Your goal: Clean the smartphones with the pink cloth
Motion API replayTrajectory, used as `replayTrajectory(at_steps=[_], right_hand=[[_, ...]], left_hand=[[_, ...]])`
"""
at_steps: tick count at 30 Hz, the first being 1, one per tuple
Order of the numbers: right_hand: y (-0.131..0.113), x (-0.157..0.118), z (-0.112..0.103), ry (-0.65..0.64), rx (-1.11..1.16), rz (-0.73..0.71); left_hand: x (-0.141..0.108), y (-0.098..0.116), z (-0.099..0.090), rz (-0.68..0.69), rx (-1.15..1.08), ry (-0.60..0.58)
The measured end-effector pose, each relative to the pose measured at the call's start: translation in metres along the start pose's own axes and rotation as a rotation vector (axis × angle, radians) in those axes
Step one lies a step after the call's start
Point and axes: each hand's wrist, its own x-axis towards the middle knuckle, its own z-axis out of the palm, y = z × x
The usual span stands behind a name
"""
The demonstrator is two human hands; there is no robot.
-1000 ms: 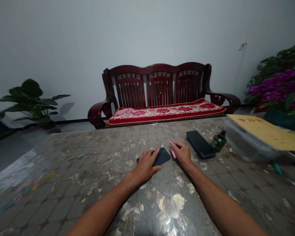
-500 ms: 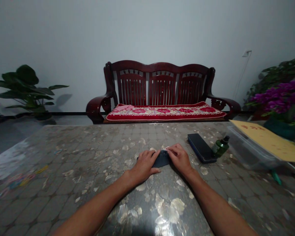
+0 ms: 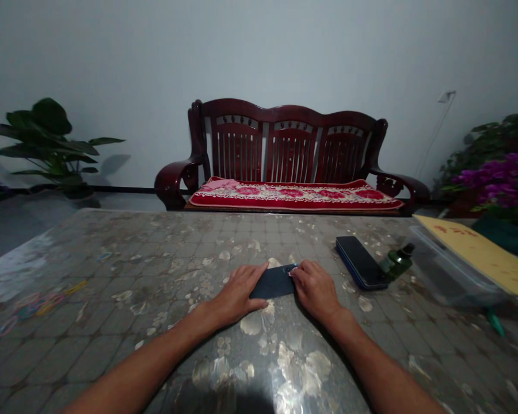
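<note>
A dark blue smartphone (image 3: 273, 283) lies back up on the patterned tabletop, its camera area at the right end. My left hand (image 3: 240, 292) grips its left end, fingers along the far edge and thumb at the near edge. Over the camera end, my right hand (image 3: 317, 287) is closed in a pinch on a small whitish piece (image 3: 292, 272), perhaps tissue or cloth; most of it is hidden by the fingers. The fingertips press on or just above the camera area.
Right of my hands lie a dark phone-like stack (image 3: 361, 263) and a green bottle (image 3: 397, 262). Beyond them stands a clear plastic box (image 3: 453, 273) under a yellow folder (image 3: 479, 247). Colourful bands (image 3: 47, 303) lie at the left. A wooden bench (image 3: 285, 149) stands past the table.
My left hand has slid left and slightly down, so more of the smartphone's back shows. My right hand's fingers have moved down a little over the camera end. The view has shifted slightly.
</note>
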Motion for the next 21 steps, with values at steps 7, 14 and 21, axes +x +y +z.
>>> replayTrajectory(at_steps=[7,14,21], right_hand=[[-0.009,0.004,-0.003,-0.069,0.008,-0.055],[-0.001,0.000,-0.005,-0.026,-0.016,-0.011],[-0.013,0.000,-0.009,-0.078,0.103,-0.110]], left_hand=[[-0.001,-0.006,0.002,0.026,-0.067,0.025],[-0.001,-0.013,0.008,0.057,-0.084,0.071],[-0.004,-0.021,0.010,0.074,-0.019,0.084]])
